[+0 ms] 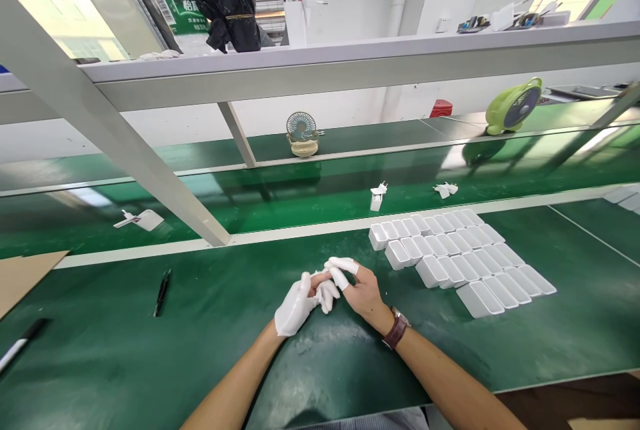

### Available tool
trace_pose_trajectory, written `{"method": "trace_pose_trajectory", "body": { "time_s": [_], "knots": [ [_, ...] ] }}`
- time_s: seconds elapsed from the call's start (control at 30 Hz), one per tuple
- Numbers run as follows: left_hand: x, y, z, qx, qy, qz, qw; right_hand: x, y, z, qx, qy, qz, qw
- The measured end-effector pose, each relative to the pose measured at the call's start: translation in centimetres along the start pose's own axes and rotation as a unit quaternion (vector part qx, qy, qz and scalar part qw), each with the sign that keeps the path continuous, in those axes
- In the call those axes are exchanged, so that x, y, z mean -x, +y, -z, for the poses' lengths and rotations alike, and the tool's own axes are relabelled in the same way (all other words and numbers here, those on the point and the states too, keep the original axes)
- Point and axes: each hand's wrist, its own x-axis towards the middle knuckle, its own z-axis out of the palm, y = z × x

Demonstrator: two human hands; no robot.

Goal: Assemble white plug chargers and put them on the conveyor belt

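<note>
My left hand (297, 305) wears a white glove, with the index finger showing bare and stretched toward the right hand. Its other gloved fingers are loosely bent and apart. White coverings sit on the fingertips of my right hand (364, 289), whose thumb and finger close round the tip of that bare left finger. Whether a small thing lies between the fingertips cannot be seen. Both hands meet above the green work surface (320, 377). Right of them stand rows of small white plastic housings (450, 247), hollow and open at the top, closely lined up.
A dark pen (162, 293) and a marker (23, 345) lie at the left near cardboard (25, 277). On the green belt (300, 193) beyond rest white plug pieces (377, 197). Farther back are a small fan (302, 133) and a green fan (515, 107). A slanted post (125, 137) and shelf cross above.
</note>
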Motion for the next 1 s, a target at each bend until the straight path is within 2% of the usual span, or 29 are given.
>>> {"method": "trace_pose_trajectory", "body": {
  "time_s": [0.07,0.13,0.27,0.37,0.57,0.67,0.77,0.9,1.0],
  "knots": [
    [0.2,0.2,-0.1,-0.052,-0.032,0.019,0.998,0.2,-0.2,-0.2,0.002,-0.037,0.005,0.999],
    [0.2,0.2,-0.2,-0.078,-0.041,0.018,0.996,0.3,-0.7,-0.2,-0.016,-0.057,-0.011,0.998],
    [0.1,-0.3,-0.2,-0.006,-0.022,-0.023,0.999,-0.2,-1.4,0.2,-0.120,-0.032,-0.115,0.986],
    [-0.1,-0.7,0.0,0.051,-0.010,-0.040,0.998,-0.6,-1.3,0.4,-0.155,-0.007,-0.149,0.977],
    [0.1,-0.4,0.2,0.094,-0.048,0.019,0.994,-0.1,0.0,0.0,-0.117,-0.033,-0.147,0.982],
    [0.2,-0.4,0.1,0.044,-0.069,0.029,0.996,0.3,-0.4,-0.2,-0.087,-0.077,-0.150,0.982],
    [0.0,-0.5,-0.1,0.021,-0.089,0.033,0.995,0.5,-1.0,-0.3,-0.103,-0.119,-0.167,0.973],
    [-0.4,-0.6,-0.1,0.097,-0.090,0.041,0.990,0.3,-0.7,0.1,-0.103,-0.077,-0.142,0.982],
    [-0.9,-0.4,0.3,0.166,-0.057,0.058,0.983,-0.9,-1.2,0.8,-0.043,-0.027,-0.071,0.996]
  ]
}}
